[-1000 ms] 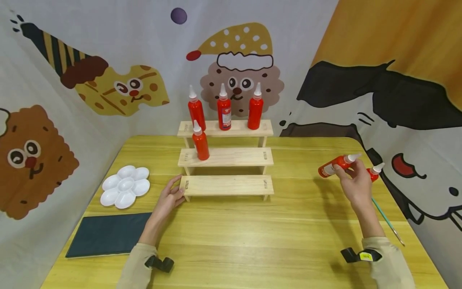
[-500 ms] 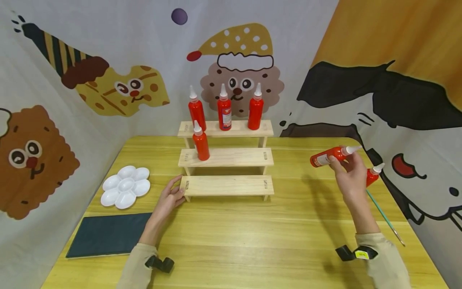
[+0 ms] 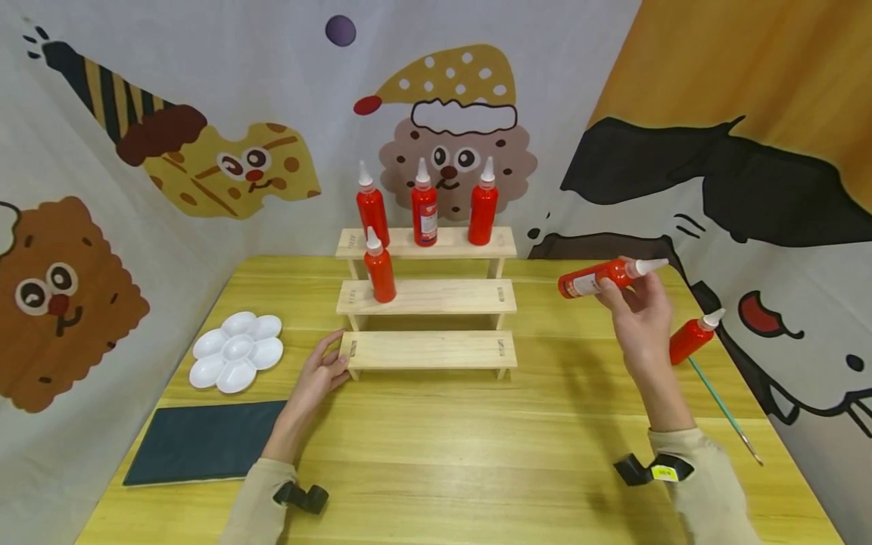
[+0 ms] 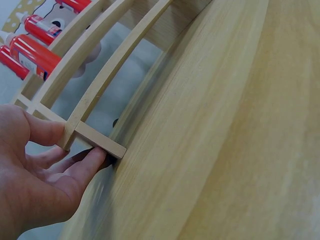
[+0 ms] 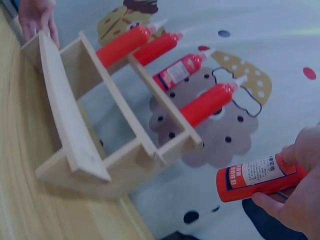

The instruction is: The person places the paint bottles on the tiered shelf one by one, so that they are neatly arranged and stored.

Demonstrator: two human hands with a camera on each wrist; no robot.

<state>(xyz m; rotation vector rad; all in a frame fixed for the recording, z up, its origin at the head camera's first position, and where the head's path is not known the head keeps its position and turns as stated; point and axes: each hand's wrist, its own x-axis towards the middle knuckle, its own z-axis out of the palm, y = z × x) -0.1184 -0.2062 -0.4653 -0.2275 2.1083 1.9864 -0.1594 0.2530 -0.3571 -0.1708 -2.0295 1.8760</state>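
A three-step wooden display rack (image 3: 425, 350) stands on the table. Its lower left end is pinched between the thumb and fingers of my left hand (image 3: 320, 372); the left wrist view shows the thumb on the front corner (image 4: 66, 135). My right hand (image 3: 640, 325) grips a red paint bottle (image 3: 586, 281) with a white pointed cap, held tilted in the air right of the rack. Several like bottles stand upright on the rack: a bottle (image 3: 424, 216) with its label facing forward is mid top step, and another bottle (image 3: 380, 276) is on the middle step's left.
Another red bottle (image 3: 691, 341) is at the table's right, by a green-handled paintbrush (image 3: 724, 409). A white flower-shaped palette (image 3: 237, 350) and a dark flat rectangular board (image 3: 204, 443) lie at the left. A printed cloth (image 3: 272, 60) hangs behind the table.
My right hand has carried the red paint bottle left and upward, toward the rack, uncovering more of the bottle at the right. The left hand stays on the rack.
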